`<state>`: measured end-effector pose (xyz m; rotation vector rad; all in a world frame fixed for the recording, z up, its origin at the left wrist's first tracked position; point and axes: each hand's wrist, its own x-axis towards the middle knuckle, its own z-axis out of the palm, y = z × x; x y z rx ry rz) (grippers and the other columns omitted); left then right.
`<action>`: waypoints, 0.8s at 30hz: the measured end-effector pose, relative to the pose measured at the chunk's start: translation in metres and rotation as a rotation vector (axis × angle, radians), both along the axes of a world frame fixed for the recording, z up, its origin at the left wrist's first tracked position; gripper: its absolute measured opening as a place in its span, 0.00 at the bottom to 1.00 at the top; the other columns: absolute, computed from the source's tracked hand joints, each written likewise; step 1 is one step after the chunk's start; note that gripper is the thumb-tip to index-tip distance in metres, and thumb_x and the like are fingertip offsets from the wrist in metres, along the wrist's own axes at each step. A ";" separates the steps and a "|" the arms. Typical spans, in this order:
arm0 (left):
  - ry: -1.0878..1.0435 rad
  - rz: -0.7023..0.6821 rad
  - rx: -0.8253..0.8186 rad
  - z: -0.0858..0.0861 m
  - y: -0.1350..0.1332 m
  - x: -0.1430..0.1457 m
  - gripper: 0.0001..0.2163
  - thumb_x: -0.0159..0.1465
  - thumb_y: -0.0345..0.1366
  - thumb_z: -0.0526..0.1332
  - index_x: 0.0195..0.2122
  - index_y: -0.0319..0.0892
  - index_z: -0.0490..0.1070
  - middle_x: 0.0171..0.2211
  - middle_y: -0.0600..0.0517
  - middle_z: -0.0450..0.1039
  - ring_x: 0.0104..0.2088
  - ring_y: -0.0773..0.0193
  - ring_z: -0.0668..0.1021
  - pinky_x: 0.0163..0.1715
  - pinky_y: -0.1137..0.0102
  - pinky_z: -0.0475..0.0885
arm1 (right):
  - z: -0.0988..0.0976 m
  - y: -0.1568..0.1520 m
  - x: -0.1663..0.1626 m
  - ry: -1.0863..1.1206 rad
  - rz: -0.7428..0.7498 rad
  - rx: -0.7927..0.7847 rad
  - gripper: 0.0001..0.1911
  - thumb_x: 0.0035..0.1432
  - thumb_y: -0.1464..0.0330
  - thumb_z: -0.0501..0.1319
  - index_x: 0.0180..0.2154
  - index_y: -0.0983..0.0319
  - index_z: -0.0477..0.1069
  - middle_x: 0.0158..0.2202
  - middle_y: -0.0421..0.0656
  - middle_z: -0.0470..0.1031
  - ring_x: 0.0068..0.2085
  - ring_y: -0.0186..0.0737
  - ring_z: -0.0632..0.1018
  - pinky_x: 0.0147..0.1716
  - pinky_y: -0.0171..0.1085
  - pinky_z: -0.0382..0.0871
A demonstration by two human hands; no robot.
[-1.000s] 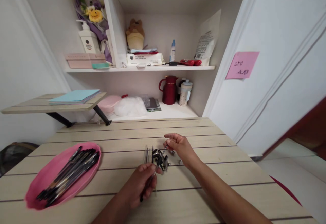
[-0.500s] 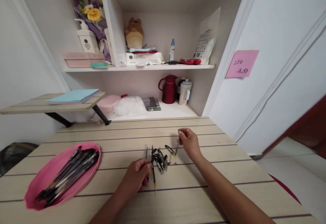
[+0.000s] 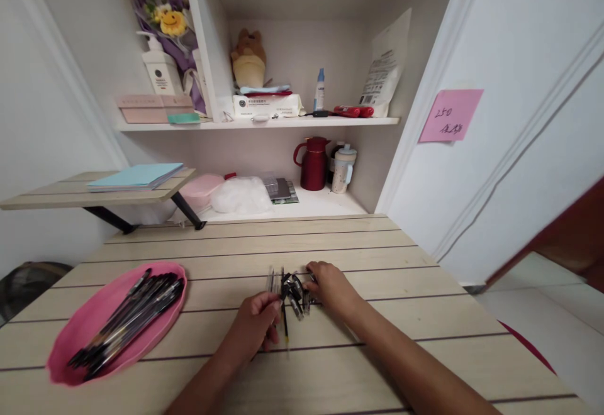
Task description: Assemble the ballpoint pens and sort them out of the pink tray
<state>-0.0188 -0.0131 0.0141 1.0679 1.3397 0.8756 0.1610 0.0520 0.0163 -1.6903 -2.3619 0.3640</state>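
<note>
My left hand [image 3: 258, 322] rests low over the table at the near left side of a small pile of black pen caps [image 3: 295, 298]. Its thumb and fingers are pinched, hiding what they hold. Clear pen tubes [image 3: 272, 280] show just beyond those fingertips. A thin pen refill [image 3: 285, 326] with a yellowish end lies beside them, pointing toward me. Over the pile's right edge is my right hand [image 3: 330, 286], its fingers curled downward and closed. Whatever sits under them is hidden by the hand.
At the left, a pink oval tray [image 3: 61, 355] holds many black pens [image 3: 129, 320]. A raised wooden stand [image 3: 51, 196] bears blue paper [image 3: 136, 176]. Shelves at the back hold a red jug [image 3: 313, 165], a pale cup [image 3: 343, 171] and a white plastic bag [image 3: 243, 195].
My right hand has moved left and nearer to me, onto the pile's right edge. The thin refill it held is out of sight. My left hand stays nearly in place.
</note>
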 end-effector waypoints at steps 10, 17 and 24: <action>0.029 -0.020 0.026 -0.009 0.003 -0.002 0.17 0.51 0.40 0.56 0.40 0.38 0.67 0.18 0.59 0.63 0.12 0.74 0.67 0.08 0.79 0.56 | 0.003 0.001 0.000 -0.048 0.041 0.000 0.13 0.56 0.64 0.51 0.29 0.63 0.72 0.32 0.48 0.73 0.34 0.39 0.73 0.32 0.33 0.57; 0.076 -0.086 0.048 -0.007 0.000 0.000 0.14 0.51 0.38 0.56 0.38 0.37 0.68 0.18 0.58 0.63 0.12 0.74 0.67 0.08 0.80 0.56 | 0.002 0.002 0.000 -0.035 0.051 0.054 0.10 0.54 0.66 0.53 0.31 0.61 0.71 0.33 0.46 0.73 0.36 0.39 0.72 0.33 0.33 0.57; 0.081 -0.078 0.035 -0.007 0.000 0.000 0.13 0.52 0.39 0.55 0.36 0.38 0.67 0.20 0.59 0.63 0.12 0.74 0.67 0.08 0.80 0.56 | 0.009 0.003 0.004 0.179 0.035 0.099 0.11 0.54 0.69 0.50 0.28 0.62 0.70 0.28 0.44 0.74 0.32 0.36 0.72 0.31 0.31 0.58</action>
